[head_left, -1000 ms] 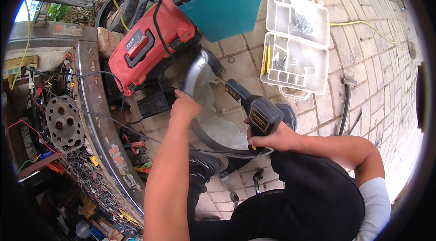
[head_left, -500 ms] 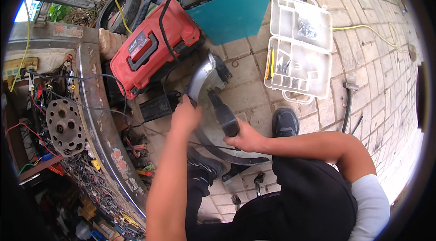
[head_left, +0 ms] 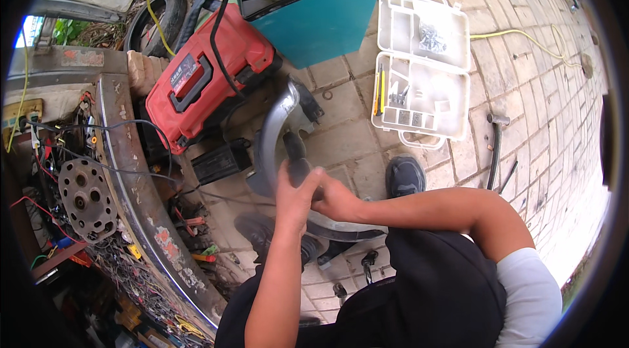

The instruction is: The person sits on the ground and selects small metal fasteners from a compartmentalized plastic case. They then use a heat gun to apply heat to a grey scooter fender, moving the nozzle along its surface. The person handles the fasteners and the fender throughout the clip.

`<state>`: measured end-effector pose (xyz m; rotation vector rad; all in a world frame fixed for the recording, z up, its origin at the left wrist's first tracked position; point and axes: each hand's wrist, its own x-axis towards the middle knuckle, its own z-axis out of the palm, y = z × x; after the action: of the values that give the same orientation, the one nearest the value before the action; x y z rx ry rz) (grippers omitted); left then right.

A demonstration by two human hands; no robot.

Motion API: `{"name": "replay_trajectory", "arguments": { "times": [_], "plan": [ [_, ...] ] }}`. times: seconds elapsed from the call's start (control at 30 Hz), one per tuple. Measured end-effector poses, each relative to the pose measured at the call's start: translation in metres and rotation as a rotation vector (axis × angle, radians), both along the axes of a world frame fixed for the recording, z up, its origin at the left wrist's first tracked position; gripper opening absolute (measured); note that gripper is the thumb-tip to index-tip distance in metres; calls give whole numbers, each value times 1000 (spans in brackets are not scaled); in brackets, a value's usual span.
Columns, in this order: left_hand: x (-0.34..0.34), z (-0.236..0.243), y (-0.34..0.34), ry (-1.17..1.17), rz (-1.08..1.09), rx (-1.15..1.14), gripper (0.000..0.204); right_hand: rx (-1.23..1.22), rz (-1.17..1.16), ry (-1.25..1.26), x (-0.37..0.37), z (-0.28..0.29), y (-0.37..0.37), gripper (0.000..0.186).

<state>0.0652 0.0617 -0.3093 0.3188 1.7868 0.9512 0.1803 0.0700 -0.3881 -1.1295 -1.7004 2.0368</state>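
A dark hand tool with a blunt, rounded barrel [head_left: 295,147] is in my right hand [head_left: 337,196], pointing away from me; its exact kind is hard to make out. My left hand [head_left: 293,192] is closed around the tool's near part, meeting the right hand, and the fingers hide most of its body. Beneath and behind both hands lies a curved silver-grey panel [head_left: 267,141] with black ends, shaped like a mudguard, between my feet. A dark cable runs from the left toward my hands.
At upper left stand a red toolbox [head_left: 209,76] and a teal metal box [head_left: 321,23]. An open clear parts case [head_left: 424,66] lies on the paving, with a hammer [head_left: 496,148] to its right. A cluttered bench holds a perforated metal disc [head_left: 87,200]. A black block [head_left: 221,161] lies near the panel.
My left hand has left the panel and moved right onto the tool. My right hand has brought the tool left and closer to it. The view has shifted slightly.
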Motion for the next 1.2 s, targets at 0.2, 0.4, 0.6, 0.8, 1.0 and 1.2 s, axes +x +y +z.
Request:
{"name": "replay_trajectory", "arguments": {
  "times": [0.2, 0.4, 0.6, 0.8, 1.0, 1.2],
  "plan": [
    [4, 9, 4, 195, -104, -74, 79, 47, 109, 120, 7, 5, 11, 54],
    [14, 64, 5, 438, -395, -96, 77, -125, 371, 345, 34, 35, 40, 64],
    [42, 115, 14, 757, -966, 32, 74, 24, 765, -128, 95, 110, 94, 64],
    [69, 139, 23, 935, -1512, 126, 58, 722, 603, -105, 141, 180, 121, 84],
    [65, 144, 23, 971, -1511, 254, 52, 352, 527, 234, 116, 132, 90, 104],
    [65, 137, 15, 817, -1333, 267, 45, 249, 413, 239, 120, 120, 73, 99]
  ]
}}
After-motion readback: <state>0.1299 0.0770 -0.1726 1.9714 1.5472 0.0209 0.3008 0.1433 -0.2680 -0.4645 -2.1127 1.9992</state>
